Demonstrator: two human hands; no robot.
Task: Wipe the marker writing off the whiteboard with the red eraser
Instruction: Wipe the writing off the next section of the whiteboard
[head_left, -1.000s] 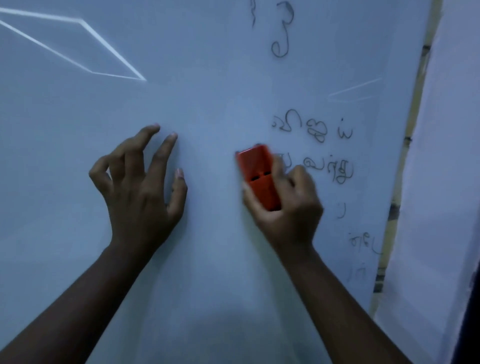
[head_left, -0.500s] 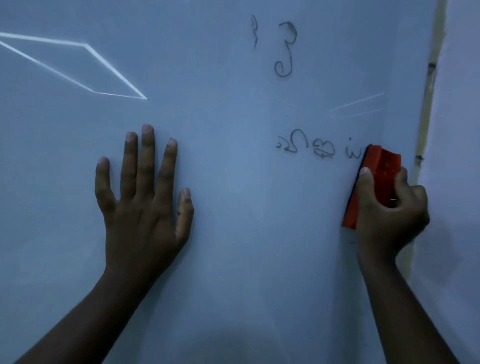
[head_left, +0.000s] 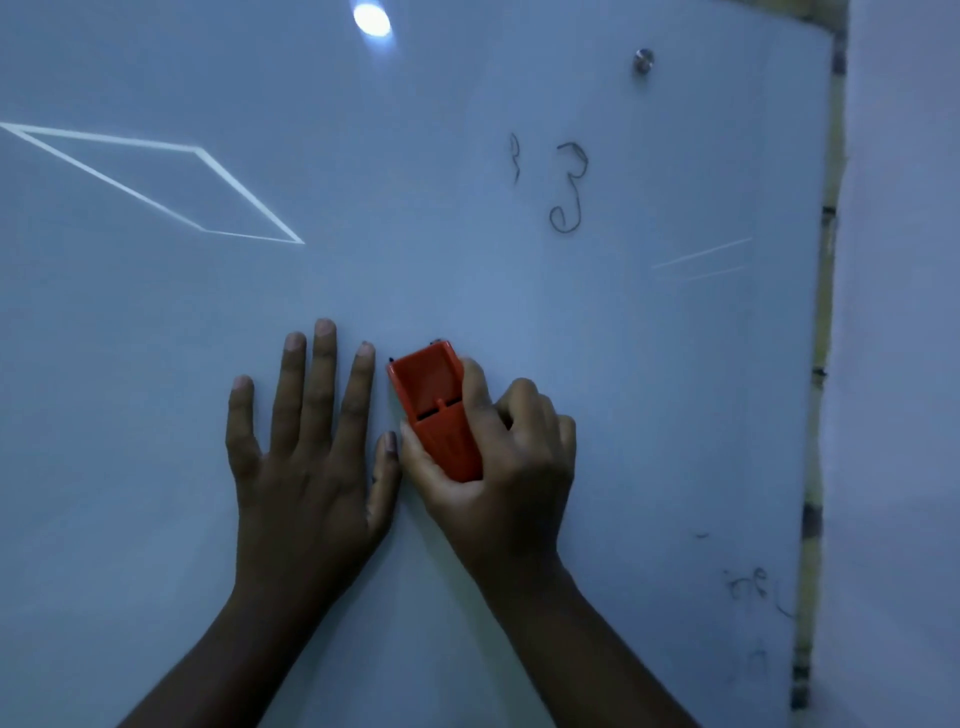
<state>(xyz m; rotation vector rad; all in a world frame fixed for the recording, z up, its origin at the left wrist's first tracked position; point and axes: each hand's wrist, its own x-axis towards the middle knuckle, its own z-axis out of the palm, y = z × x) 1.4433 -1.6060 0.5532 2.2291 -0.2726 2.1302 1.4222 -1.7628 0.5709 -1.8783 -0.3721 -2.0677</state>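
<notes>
The whiteboard (head_left: 467, 291) fills the view. My right hand (head_left: 509, 457) grips the red eraser (head_left: 436, 410) and presses it flat on the board, just right of my left thumb. My left hand (head_left: 306, 441) lies flat on the board with its fingers spread and holds nothing. Black marker writing (head_left: 569, 187) stands above and to the right of the eraser. Fainter marker writing (head_left: 758, 592) sits low near the board's right edge. The board around the eraser shows no marks.
A metal mounting stud (head_left: 643, 61) sits near the board's top right corner. The board's right edge (head_left: 818, 364) meets a pale wall (head_left: 898, 364). A lamp's glare (head_left: 371, 20) and bright reflected lines (head_left: 156, 182) lie on the board's upper left.
My right hand swept the eraser from the right edge back left to beside my left thumb. The line of writing at mid-height is gone. The view has tilted upward.
</notes>
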